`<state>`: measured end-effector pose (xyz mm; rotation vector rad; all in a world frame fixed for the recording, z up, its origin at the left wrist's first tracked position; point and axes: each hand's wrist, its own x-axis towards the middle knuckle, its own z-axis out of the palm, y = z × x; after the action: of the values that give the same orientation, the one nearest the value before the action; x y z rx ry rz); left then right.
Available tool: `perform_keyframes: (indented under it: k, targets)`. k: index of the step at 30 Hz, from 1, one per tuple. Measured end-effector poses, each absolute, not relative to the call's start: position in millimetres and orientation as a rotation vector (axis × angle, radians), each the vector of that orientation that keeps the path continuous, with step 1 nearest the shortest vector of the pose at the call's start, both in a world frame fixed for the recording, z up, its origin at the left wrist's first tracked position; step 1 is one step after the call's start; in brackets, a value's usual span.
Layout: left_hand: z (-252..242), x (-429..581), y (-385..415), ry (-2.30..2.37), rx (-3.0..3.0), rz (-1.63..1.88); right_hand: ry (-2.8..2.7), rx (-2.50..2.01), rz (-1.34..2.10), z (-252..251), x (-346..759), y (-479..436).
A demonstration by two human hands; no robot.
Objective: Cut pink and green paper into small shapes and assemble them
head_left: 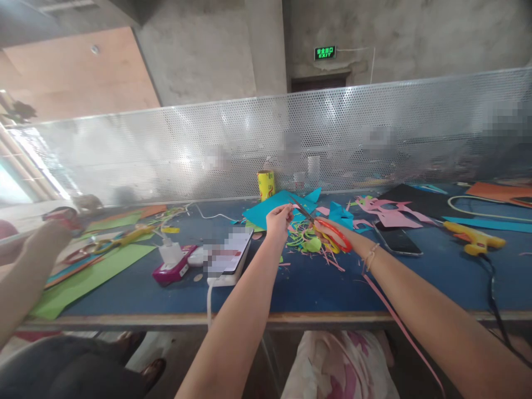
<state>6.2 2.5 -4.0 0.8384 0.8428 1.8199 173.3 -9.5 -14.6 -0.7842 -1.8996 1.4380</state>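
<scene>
Over the blue table, my left hand (279, 219) has its fingers pinched together on a small piece of pink paper (295, 206). My right hand (328, 228) grips scissors with orange-red handles (341, 237). Their blades (302, 208) point up and left, close to my left fingertips. Just behind the hands lies a sheet of blue paper (261, 210). Beneath them is a heap of thin green and pink paper scraps (310, 244). A long pink strip (399, 318) hangs down by my right wrist, over the table edge.
A phone (233, 252) rests on a white power strip (224, 280), beside a magenta socket block (170, 270). Right are a dark phone (399, 241) and a yellow glue gun (476, 237). A yellow roll (266, 184) stands by the perforated screen (224, 149). Another person's arm (35, 271) reaches in left.
</scene>
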Motion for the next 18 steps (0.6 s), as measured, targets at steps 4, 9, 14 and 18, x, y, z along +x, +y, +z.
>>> perform_keyframes:
  k: [4, 9, 14, 18]
  targets:
    - [-3.9, 6.0, 3.1, 0.829, 0.834, 1.810, -1.901, -0.812, 1.407, -12.4, 170.7, -11.3]
    - [-3.6, 5.4, 4.3, 0.837, 0.815, 1.804, -1.902, -0.825, 1.364, -6.6, 168.6, -16.8]
    - [-2.3, 4.9, 3.6, 0.828, 0.822, 1.812, -1.928, -0.827, 1.361, -11.4, 172.6, -10.0]
    - [-1.2, 4.3, 3.2, 0.824, 0.876, 1.834, -1.951, -0.823, 1.348, -15.7, 174.3, -2.3]
